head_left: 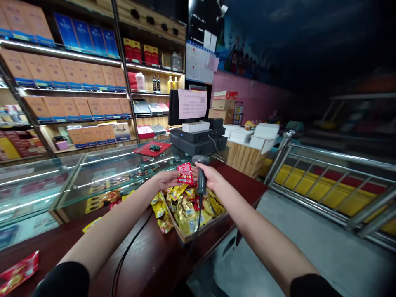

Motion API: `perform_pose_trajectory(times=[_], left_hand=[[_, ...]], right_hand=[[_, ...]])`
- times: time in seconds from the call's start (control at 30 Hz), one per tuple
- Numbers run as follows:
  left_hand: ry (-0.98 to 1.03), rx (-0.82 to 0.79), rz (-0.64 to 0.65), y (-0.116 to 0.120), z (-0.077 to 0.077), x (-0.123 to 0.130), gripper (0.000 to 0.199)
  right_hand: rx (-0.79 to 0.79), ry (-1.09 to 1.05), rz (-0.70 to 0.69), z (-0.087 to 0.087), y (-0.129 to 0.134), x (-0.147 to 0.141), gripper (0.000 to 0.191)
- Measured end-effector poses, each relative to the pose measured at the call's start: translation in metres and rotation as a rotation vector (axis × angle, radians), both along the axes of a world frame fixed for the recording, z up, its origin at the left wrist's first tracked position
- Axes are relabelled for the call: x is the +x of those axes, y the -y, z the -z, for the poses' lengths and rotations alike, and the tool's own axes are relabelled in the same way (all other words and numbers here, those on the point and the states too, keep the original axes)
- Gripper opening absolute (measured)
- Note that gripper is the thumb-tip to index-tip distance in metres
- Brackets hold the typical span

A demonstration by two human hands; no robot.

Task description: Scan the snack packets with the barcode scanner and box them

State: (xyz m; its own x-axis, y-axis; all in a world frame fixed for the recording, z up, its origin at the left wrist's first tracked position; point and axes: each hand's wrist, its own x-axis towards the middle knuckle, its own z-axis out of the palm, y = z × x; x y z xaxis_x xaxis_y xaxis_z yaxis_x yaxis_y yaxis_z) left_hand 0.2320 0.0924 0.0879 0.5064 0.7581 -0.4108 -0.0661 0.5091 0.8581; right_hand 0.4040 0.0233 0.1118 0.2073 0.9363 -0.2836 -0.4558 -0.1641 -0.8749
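In my right hand (208, 175) is a dark grey barcode scanner (201, 180), its head up and its cable hanging down. My left hand (168, 180) pinches the left edge of a red snack packet (185, 173) with white print. The packet is held up just left of the scanner, and fingertips of my right hand appear close to its right edge. Beneath both hands stands a shallow box (182, 236) filled with gold, yellow and red snack packets (187, 210). Several yellow packets (159, 208) lie against the box's left side.
A glass display counter (102, 165) runs along the left. Behind it are shelves of boxes (77, 74). A monitor (173, 107) stands over a black cash drawer (198, 142). Another red packet (21, 270) lies at the lower left. A metal railing (315, 177) is at the right.
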Motion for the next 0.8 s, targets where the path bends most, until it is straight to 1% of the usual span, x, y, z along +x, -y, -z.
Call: perform_pose_trajectory(times=[0.07, 0.1, 0.13, 0.2, 0.3, 0.37, 0.43, 0.5, 0.6, 0.63, 0.7, 0.8], left_hand=[[-0.033, 0.013, -0.004, -0.002, 0.000, 0.013, 0.010], [-0.066, 0.033, -0.015, -0.003, 0.001, 0.015, 0.011], [-0.102, 0.056, -0.033, -0.004, 0.001, 0.014, 0.012], [-0.160, 0.090, -0.076, -0.006, 0.002, 0.003, 0.015], [-0.183, 0.100, -0.131, -0.008, 0.001, -0.032, 0.016], [-0.178, 0.109, -0.173, -0.005, 0.001, -0.065, 0.016], [-0.175, 0.122, -0.218, 0.003, 0.005, -0.104, 0.019], [-0.180, 0.136, -0.256, 0.017, 0.016, -0.146, 0.025], [-0.227, 0.203, -0.294, 0.043, 0.043, -0.209, 0.039], [-0.304, 0.242, -0.321, 0.053, 0.053, -0.229, 0.041], [-0.527, 0.376, -0.388, 0.071, 0.075, -0.264, 0.042], [-0.834, 0.561, -0.481, 0.091, 0.103, -0.301, 0.034]], right_hand=[[0.001, 0.039, 0.068, 0.000, 0.000, 0.014, 0.014], [-0.004, 0.051, 0.094, 0.000, 0.001, 0.018, 0.015], [-0.007, 0.058, 0.109, 0.000, 0.001, 0.020, 0.015], [-0.005, 0.053, 0.105, 0.001, 0.002, 0.018, 0.014], [0.015, -0.002, 0.036, 0.000, 0.004, 0.002, 0.013], [0.029, -0.050, -0.033, 0.001, 0.005, -0.018, 0.012], [0.034, -0.090, -0.120, 0.002, 0.008, -0.043, 0.011], [0.033, -0.131, -0.224, 0.007, 0.013, -0.072, 0.010], [0.018, -0.193, -0.377, 0.021, 0.023, -0.118, 0.011], [0.009, -0.205, -0.415, 0.028, 0.027, -0.134, 0.012], [-0.024, -0.214, -0.466, 0.044, 0.033, -0.163, 0.014], [-0.100, -0.223, -0.515, 0.073, 0.040, -0.200, 0.014]])
